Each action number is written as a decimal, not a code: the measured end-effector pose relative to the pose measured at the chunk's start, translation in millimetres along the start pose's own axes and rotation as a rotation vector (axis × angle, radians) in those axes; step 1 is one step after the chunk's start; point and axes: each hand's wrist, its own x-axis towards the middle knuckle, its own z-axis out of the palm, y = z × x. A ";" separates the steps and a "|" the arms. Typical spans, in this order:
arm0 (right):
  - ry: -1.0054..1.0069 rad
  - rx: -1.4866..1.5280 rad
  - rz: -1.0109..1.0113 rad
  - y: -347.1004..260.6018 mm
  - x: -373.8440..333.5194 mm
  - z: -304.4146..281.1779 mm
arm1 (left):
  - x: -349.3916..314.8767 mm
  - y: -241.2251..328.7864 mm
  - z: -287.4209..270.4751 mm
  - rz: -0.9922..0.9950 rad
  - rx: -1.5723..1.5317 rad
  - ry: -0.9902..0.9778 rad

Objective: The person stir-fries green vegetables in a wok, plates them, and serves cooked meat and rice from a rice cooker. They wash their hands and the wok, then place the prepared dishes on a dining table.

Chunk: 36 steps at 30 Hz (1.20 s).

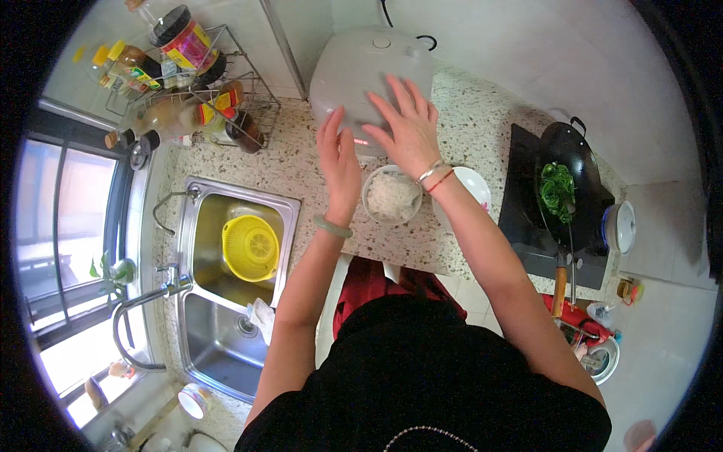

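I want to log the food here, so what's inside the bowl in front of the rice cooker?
The bowl holds white cooked rice, nearly to the rim. The right hand rests on the cooker lid behind it; the wrist covers the bowl's far right edge. Anything beneath the rice is hidden.

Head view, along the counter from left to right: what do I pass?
Sink with yellow strainer → left hand → bowl of rice → white plate → wok of greens → white lid.
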 end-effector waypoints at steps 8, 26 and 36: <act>-0.049 -0.140 -0.013 -3.0 12.5 18.3 | 30.6 -20.8 -15.8 0.098 0.155 0.012; 0.156 -0.077 0.074 6.6 33.1 -33.1 | 74.1 18.6 -9.8 0.283 0.095 0.082; 0.526 -0.048 -0.062 71.1 142.4 -60.4 | 149.2 21.8 -5.7 0.090 -0.010 -0.019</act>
